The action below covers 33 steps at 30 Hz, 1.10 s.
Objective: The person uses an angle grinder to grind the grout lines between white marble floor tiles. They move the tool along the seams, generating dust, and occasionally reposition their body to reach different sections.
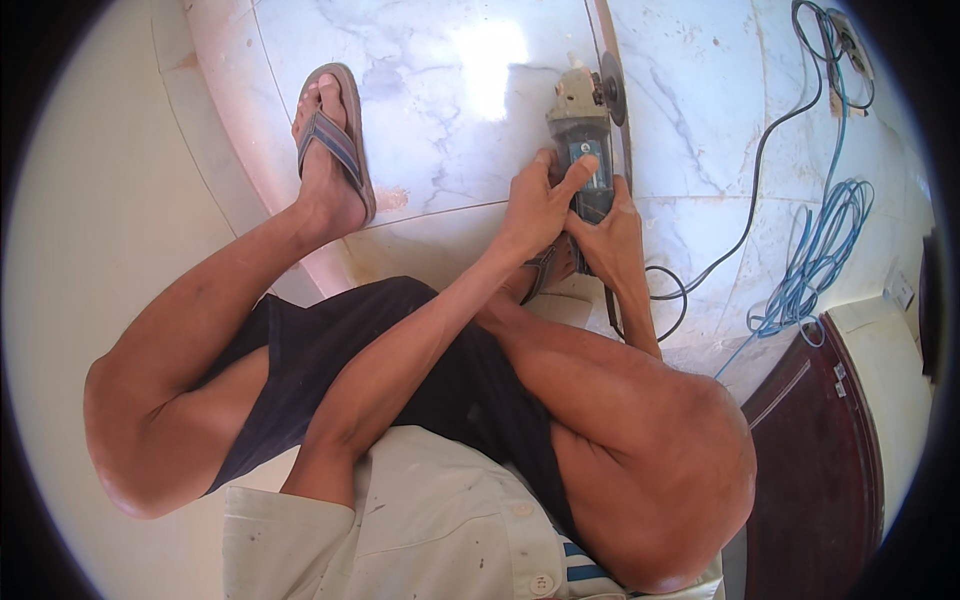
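Both my hands hold an angle grinder (580, 132) with a dark body and a worn metal gear head. My left hand (537, 203) wraps the body from the left, its thumb lying over the top. Round the rear part of the body closes my right hand (612, 232). The dark disc (613, 88) stands on edge at the grinder's right side, over a narrow brown line (627, 165) between the pale marbled tiles (420, 120). Whether the disc touches that line I cannot tell. A black cord (742, 235) runs from the grinder to the right.
My sandalled left foot (335, 150) rests on the tiles at the left; my other foot is partly hidden behind my hands. A bundle of blue cable (815, 260) lies at the right, below a socket board (850, 60). A dark red wooden panel (815, 460) stands at the lower right.
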Tool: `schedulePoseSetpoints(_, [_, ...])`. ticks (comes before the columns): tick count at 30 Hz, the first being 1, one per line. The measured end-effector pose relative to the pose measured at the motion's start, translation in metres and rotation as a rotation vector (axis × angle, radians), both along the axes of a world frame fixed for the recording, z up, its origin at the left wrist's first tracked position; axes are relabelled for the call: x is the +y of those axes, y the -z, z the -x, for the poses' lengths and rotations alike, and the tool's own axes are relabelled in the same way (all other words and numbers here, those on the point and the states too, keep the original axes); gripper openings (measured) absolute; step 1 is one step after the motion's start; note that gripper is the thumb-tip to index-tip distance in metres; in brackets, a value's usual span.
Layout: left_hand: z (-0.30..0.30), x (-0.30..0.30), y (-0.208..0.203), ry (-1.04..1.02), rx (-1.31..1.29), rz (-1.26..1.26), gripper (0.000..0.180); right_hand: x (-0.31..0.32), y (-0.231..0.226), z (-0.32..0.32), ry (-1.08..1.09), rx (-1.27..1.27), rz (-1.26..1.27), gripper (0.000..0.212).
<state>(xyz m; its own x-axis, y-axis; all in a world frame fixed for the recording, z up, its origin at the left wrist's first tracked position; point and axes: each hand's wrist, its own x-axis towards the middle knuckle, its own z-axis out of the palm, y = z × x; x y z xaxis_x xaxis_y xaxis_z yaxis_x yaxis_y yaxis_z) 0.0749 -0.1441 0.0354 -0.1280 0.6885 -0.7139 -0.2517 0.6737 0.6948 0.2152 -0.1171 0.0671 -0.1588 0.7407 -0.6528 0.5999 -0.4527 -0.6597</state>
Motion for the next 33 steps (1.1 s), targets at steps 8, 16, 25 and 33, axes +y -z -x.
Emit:
schedulePoseSetpoints(8, [0.002,0.009,0.005,-0.034,0.036,-0.055,0.061,0.011,0.003,0.004,-0.002,0.011,-0.036,0.067])
schedulePoseSetpoints(16, [-0.002,-0.002,0.003,-0.031,-0.007,-0.017,0.06,0.0,0.001,0.0,-0.008,-0.003,0.016,0.068])
schedulePoseSetpoints(25, [-0.009,-0.012,-0.002,-0.029,-0.022,0.008,0.059,-0.008,-0.005,-0.007,-0.003,0.001,0.046,0.065])
schedulePoseSetpoints(33, [-0.011,-0.018,-0.001,-0.037,0.002,-0.022,0.06,-0.015,-0.006,-0.008,0.021,0.011,0.034,0.072])
